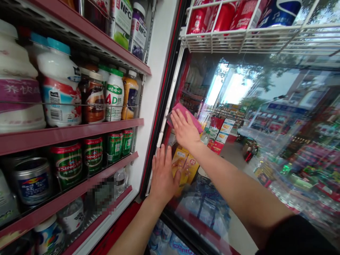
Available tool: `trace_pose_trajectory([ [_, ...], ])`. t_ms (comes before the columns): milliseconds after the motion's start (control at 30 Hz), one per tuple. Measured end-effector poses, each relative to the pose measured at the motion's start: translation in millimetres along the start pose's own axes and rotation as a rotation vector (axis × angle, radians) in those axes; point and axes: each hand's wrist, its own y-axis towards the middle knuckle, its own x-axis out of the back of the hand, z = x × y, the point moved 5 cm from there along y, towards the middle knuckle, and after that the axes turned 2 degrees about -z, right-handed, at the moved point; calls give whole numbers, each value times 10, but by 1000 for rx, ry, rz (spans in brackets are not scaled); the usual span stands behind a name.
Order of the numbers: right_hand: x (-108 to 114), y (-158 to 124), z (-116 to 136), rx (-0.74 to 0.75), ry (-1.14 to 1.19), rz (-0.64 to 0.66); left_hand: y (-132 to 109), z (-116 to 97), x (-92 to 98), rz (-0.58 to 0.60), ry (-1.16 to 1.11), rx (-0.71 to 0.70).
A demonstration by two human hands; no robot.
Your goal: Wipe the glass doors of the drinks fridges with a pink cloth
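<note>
My right hand (185, 129) holds a pink cloth (195, 121) flat against the inside of the glass door (228, 95), near the door's hinge-side or edge strip. The fingers lie over the cloth, and its grey underside shows at the left corner. Lower and to the left, my left hand (164, 173) rests at the white strip of the door frame (170, 102). Its fingers are stretched out and nothing shows in them. Part of its palm side is hidden from view.
On the left, fridge shelves (114, 136) carry bottles and cans, among them green Tsingtao cans (66, 164) and a Red Bull can (33, 182). A white wire rack (247, 39) with soda cans hangs on the door above my hands. Packs of bottled water (172, 244) stand below.
</note>
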Motion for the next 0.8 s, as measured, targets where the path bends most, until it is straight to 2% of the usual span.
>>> trace_pose_trajectory([
  [100,155,180,-117,-143,-60,-109,9,-22,25,-18,15,-5],
  [167,84,148,-46,-132,-70,-87,14,-37,32,-38,20,-15],
  [333,-429,-361,393,147,-75,151,23,-86,-19,-66,23,-26],
  [400,-539,-573,464,158,-90,169,17,-123,-51,-74,18,-36],
  [467,-531,-715,437,122,-96,139,5,-174,-74,-81,15,-52],
  [600,-224,-873,176,0,-91,38,-21,-319,-97,-79,14,-80],
  [700,129,-1016,-101,-123,-107,-30,-50,-460,-119,-65,-4,-92],
  [800,506,-1293,-389,-262,-195,-103,-101,-604,-157,-41,-34,-104],
])
